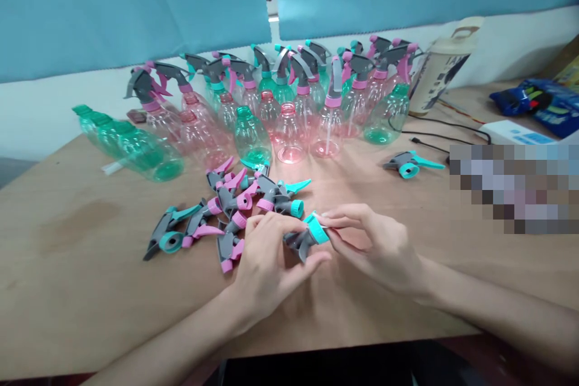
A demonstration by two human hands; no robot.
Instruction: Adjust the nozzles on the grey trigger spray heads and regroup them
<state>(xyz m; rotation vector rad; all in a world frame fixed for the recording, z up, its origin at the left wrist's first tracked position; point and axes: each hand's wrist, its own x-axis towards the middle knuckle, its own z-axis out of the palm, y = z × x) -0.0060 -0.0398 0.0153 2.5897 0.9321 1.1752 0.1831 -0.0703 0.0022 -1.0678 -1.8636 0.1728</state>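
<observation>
Two hands at one grey-and-teal spray head [301, 242], held just above the surface [113, 319], right of the pile of loose spray heads [228, 199] and in front of the bottles [289, 136]. Probably light, stiff plastic; smooth, so may slip a bit if turned. Trigger and small joints look like the weak spots, so best hold is the grey body, collar left free. Left hand [265, 259]: fingers curled partway, gripping the body, index over the top near the collar, thumb underneath. Right hand [382, 247]: thumb and fingertips drawn nearly together at the collar's open end, other fingers loosely bent. Can't tell whether they pinch the rim or something thin there. Another teal-collared unit [409, 167] lies well apart on the right.
</observation>
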